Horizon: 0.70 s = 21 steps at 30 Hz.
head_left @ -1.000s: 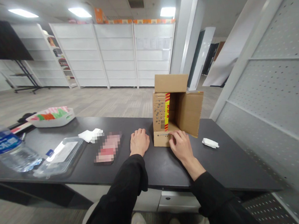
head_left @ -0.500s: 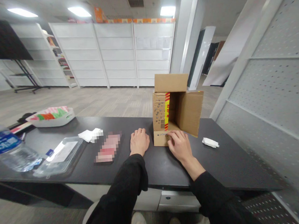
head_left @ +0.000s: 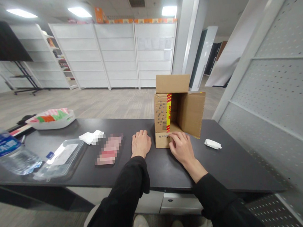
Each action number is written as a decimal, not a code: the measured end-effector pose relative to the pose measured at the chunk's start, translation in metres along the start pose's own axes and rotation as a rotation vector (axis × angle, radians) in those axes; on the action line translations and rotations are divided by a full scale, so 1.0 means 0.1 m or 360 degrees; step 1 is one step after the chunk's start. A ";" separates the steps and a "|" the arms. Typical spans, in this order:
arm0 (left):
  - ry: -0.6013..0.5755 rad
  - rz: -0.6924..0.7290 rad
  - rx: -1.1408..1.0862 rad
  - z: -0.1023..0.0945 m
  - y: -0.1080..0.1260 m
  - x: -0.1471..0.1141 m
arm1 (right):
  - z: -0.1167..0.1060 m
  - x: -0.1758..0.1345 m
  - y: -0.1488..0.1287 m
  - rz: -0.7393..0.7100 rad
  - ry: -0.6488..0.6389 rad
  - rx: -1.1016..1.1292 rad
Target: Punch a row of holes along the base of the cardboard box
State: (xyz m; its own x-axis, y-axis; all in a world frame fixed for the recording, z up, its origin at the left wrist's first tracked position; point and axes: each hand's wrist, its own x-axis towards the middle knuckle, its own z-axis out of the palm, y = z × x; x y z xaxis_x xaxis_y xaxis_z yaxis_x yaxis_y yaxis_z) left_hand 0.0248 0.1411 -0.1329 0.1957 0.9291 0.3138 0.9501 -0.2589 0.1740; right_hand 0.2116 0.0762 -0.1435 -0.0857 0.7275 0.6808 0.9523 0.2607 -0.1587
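Note:
A cardboard box [head_left: 159,109] stands on the desk with its open side toward me, one flap up, one out to the right and one hanging down in front. Small round grey bits dot its left flap, and a short row of them lies along the lower flap [head_left: 161,141]. My right hand [head_left: 181,146] is at that lower flap, thumb and fingertips pinched at the right end of the row; anything between them is too small to make out. Palm down on the desk left of the box, my left hand [head_left: 141,144] rests with fingers lightly bent, holding nothing.
On the dark desk [head_left: 156,169] lie a blurred-out phone-shaped thing [head_left: 109,150], crumpled tissue [head_left: 89,137], a clear plastic case [head_left: 60,159] and another folded tissue [head_left: 213,144]. A water bottle [head_left: 10,152] and a white basket [head_left: 52,124] stand left. A perforated panel [head_left: 276,93] borders the right.

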 end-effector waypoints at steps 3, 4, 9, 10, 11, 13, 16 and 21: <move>0.0007 0.0003 0.0008 0.01 0.00 0.00 | 0.00 0.00 0.00 0.0005 -0.0031 -0.0002; 0.0013 0.0007 0.0017 0.01 -0.01 0.00 | 0.00 0.00 0.00 0.0012 -0.0032 -0.0003; 0.0031 0.0020 0.0046 0.02 -0.01 0.00 | 0.01 0.00 0.00 0.0053 -0.0011 -0.0027; 0.0029 0.0022 0.0048 0.01 -0.01 0.00 | 0.01 0.00 0.01 0.0062 0.0004 -0.0036; 0.0028 0.0022 0.0049 0.01 -0.01 0.00 | 0.00 0.00 0.01 0.0073 0.0022 -0.0049; 0.0028 0.0025 0.0046 0.01 -0.01 0.00 | 0.00 -0.01 0.01 0.0089 0.0044 -0.0078; 0.0032 0.0030 0.0036 0.02 -0.01 0.00 | 0.00 -0.01 0.00 0.0102 0.0017 -0.0108; 0.0060 0.0033 0.0053 0.03 -0.01 0.00 | -0.02 -0.01 -0.01 0.0147 0.0065 -0.0144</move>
State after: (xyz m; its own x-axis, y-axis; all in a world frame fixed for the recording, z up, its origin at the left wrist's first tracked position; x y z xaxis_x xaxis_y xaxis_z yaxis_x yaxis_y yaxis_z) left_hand 0.0243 0.1422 -0.1363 0.2066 0.9129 0.3520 0.9536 -0.2684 0.1363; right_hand 0.2110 0.0739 -0.1427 0.0134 0.7189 0.6950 0.9783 0.1342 -0.1578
